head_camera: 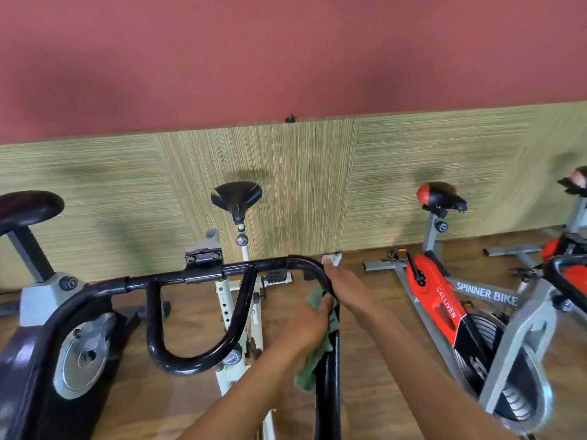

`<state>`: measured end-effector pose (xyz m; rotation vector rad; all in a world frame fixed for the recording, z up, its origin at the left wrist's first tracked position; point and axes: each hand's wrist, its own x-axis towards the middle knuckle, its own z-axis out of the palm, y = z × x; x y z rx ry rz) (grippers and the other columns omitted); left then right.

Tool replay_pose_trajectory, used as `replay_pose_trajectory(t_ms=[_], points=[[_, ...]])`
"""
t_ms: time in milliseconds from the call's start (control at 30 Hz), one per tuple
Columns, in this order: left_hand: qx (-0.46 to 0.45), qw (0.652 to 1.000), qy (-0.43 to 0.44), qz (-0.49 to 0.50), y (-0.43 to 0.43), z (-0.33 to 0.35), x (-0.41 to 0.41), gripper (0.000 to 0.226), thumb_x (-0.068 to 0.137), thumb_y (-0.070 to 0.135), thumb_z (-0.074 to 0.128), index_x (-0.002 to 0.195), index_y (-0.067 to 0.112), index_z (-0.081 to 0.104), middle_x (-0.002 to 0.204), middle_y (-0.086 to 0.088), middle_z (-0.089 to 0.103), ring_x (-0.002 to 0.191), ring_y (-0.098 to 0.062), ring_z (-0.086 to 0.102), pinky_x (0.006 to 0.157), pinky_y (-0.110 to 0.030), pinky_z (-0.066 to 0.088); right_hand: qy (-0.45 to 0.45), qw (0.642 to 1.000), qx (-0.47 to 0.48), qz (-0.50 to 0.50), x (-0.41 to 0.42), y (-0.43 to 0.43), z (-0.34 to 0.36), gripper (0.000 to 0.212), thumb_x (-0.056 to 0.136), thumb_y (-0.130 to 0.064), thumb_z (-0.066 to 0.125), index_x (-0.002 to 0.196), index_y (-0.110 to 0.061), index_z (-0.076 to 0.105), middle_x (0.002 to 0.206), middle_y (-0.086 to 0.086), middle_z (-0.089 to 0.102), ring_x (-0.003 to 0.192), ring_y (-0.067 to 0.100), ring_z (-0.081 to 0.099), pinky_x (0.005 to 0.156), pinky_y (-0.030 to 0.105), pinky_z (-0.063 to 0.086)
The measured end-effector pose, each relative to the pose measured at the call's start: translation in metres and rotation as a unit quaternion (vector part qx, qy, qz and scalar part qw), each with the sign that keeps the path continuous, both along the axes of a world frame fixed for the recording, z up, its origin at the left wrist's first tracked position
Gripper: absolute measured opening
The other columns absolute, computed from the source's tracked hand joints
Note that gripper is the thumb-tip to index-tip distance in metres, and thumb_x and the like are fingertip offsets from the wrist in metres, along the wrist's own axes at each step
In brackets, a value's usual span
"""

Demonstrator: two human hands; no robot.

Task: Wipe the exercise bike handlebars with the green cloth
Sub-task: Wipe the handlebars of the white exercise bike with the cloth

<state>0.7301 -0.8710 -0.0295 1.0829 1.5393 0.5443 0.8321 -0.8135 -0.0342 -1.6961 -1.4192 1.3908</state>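
The black handlebars (pixel 203 274) of a white exercise bike run across the middle of the view, with a U-shaped loop below and a right arm bending down toward me. My left hand (pixel 313 322) grips the green cloth (pixel 314 300) against that right arm of the bar, and the cloth's tail hangs down beside it. My right hand (pixel 344 285) holds the same bar just above, at its bend, with the fingers wrapped over it.
The white bike's black saddle (pixel 236 195) stands against the green-panelled wall. A black bike (pixel 57 338) is close at the left. An orange spinner bike (pixel 444 300) and a further one (pixel 568 249) stand at the right on the wooden floor.
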Motion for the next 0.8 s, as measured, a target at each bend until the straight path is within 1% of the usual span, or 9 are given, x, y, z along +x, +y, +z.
replay_pose_trajectory(t_ms=[100, 167, 233, 333, 400, 467, 533, 633, 800], points=[[0.024, 0.999, -0.008, -0.019, 0.004, 0.005, 0.001, 0.05, 0.101, 0.053, 0.03, 0.129, 0.022, 0.059, 0.127, -0.007, 0.063, 0.116, -0.023, 0.059, 0.104, -0.037, 0.043, 0.026, 1.0, -0.001, -0.018, -0.005, -0.007, -0.003, 0.058, 0.104, -0.054, 0.027, 0.137, -0.017, 0.056, 0.137, 0.003, 0.058, 0.127, 0.018, 0.052, 0.106, 0.033, 0.039], [0.034, 0.999, -0.002, 0.027, 0.019, 0.012, 0.009, 0.052, 0.103, 0.048, 0.03, 0.125, 0.013, 0.061, 0.124, -0.013, 0.064, 0.114, -0.028, 0.06, 0.098, -0.033, 0.045, 0.056, 0.997, -0.005, -0.05, -0.005, -0.013, 0.001, 0.048, 0.107, -0.044, 0.029, 0.12, -0.016, 0.065, 0.116, 0.0, 0.065, 0.114, 0.016, 0.058, 0.089, 0.027, 0.045], [0.049, 0.997, -0.024, 0.061, 0.031, 0.014, 0.014, 0.055, 0.101, 0.052, 0.032, 0.114, 0.009, 0.065, 0.117, -0.018, 0.067, 0.105, -0.033, 0.064, 0.095, -0.04, 0.05, 0.082, 0.992, 0.0, -0.095, -0.003, -0.014, 0.002, 0.04, 0.108, -0.036, 0.031, 0.11, -0.018, 0.066, 0.098, -0.003, 0.063, 0.098, 0.011, 0.059, 0.072, 0.023, 0.043], [0.037, 0.998, -0.013, 0.057, 0.026, 0.015, 0.01, 0.055, 0.102, 0.051, 0.031, 0.115, 0.007, 0.062, 0.114, -0.013, 0.066, 0.099, -0.027, 0.062, 0.091, -0.033, 0.048, 0.08, 0.987, 0.027, -0.136, -0.001, -0.023, -0.009, 0.026, 0.106, -0.025, 0.038, 0.121, -0.019, 0.059, 0.115, 0.004, 0.064, 0.09, 0.005, 0.056, 0.067, 0.02, 0.04], [0.042, 0.998, 0.004, 0.056, 0.017, 0.014, 0.004, 0.044, 0.104, 0.046, 0.031, 0.11, 0.012, 0.059, 0.1, -0.003, 0.061, 0.091, -0.019, 0.056, 0.076, -0.026, 0.04, 0.096, 0.986, 0.027, -0.137, 0.0, -0.033, -0.019, 0.031, 0.104, -0.014, 0.044, 0.134, -0.015, 0.053, 0.124, 0.004, 0.061, 0.088, -0.001, 0.055, 0.066, 0.012, 0.04], [0.053, 0.995, -0.056, 0.063, 0.002, 0.011, 0.003, 0.031, 0.105, 0.04, 0.036, 0.106, 0.016, 0.056, 0.086, 0.003, 0.058, 0.088, -0.018, 0.061, 0.069, -0.025, 0.042, 0.102, 0.985, 0.032, -0.134, 0.002, -0.041, -0.019, 0.037, 0.103, -0.009, 0.045, 0.14, -0.013, 0.047, 0.123, 0.002, 0.058, 0.089, -0.004, 0.054, 0.063, 0.004, 0.042], [0.058, 0.992, -0.091, 0.071, -0.015, 0.009, 0.0, 0.03, 0.104, 0.04, 0.04, 0.109, 0.017, 0.06, 0.08, 0.004, 0.06, 0.086, -0.019, 0.064, 0.069, -0.024, 0.047, 0.106, 0.987, 0.023, -0.118, 0.003, -0.043, -0.017, 0.04, 0.104, -0.014, 0.046, 0.144, -0.017, 0.046, 0.129, 0.002, 0.059, 0.101, 0.005, 0.057, 0.076, 0.012, 0.045], [0.029, 0.992, -0.1, 0.073, -0.036, -0.003, -0.003, 0.033, 0.099, 0.05, 0.044, 0.096, 0.024, 0.064, 0.086, -0.002, 0.069, 0.086, -0.023, 0.067, 0.081, -0.034, 0.054, 0.098, 0.989, -0.02, -0.111, 0.004, -0.045, -0.018, 0.04, 0.102, -0.032, 0.048, 0.143, -0.034, 0.045, 0.136, -0.005, 0.058, 0.122, 0.017, 0.054, 0.104, 0.042, 0.039], [-0.019, 0.991, -0.118, 0.053, -0.078, -0.004, -0.01, 0.033, 0.093, 0.056, 0.048, 0.087, 0.028, 0.064, 0.078, -0.011, 0.068, 0.081, -0.038, 0.068, 0.085, -0.061, 0.053, 0.108, 0.986, -0.022, -0.123, -0.002, -0.049, -0.013, 0.04, 0.103, -0.034, 0.045, 0.143, -0.035, 0.043, 0.136, -0.001, 0.058, 0.122, 0.025, 0.054, 0.107, 0.054, 0.037]])
